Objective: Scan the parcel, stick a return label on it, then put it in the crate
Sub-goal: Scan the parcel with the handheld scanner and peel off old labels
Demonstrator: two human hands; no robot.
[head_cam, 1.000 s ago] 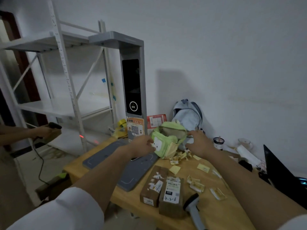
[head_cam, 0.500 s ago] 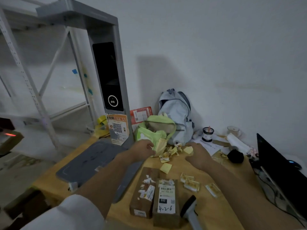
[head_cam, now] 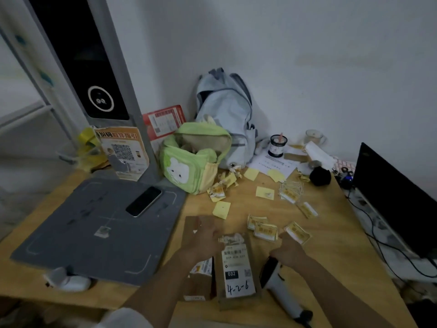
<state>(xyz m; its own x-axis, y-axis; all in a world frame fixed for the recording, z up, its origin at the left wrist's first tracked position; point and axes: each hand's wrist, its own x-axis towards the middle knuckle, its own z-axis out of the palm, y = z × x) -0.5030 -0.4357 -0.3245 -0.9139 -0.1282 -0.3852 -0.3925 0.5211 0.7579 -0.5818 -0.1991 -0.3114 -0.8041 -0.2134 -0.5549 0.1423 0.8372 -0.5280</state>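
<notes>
Two brown cardboard parcels lie side by side at the table's near edge. The right parcel [head_cam: 237, 273] carries a white label marked "032" and "4-2-6". My left hand [head_cam: 201, 239] rests flat on top of the left parcel [head_cam: 197, 284], fingers spread, hiding its far half. My right hand [head_cam: 288, 250] hovers with curled fingers just over the head of a white and black handheld scanner [head_cam: 280, 288] to the right of the parcels; blur hides whether it grips anything. Yellow-orange return labels [head_cam: 264, 230] lie loose beyond the parcels. No crate is in view.
A grey scanning pad [head_cam: 78, 233] with a phone [head_cam: 143, 201] on it fills the table's left, under a tall kiosk [head_cam: 94, 67]. A green bag [head_cam: 194, 159] and pale blue backpack [head_cam: 227, 114] stand behind. A black monitor [head_cam: 392, 197] and cables line the right edge.
Both hands have pulled back from the green bag toward me: the left now lies on the left parcel, the right is over the scanner. My view has dropped and shifted right.
</notes>
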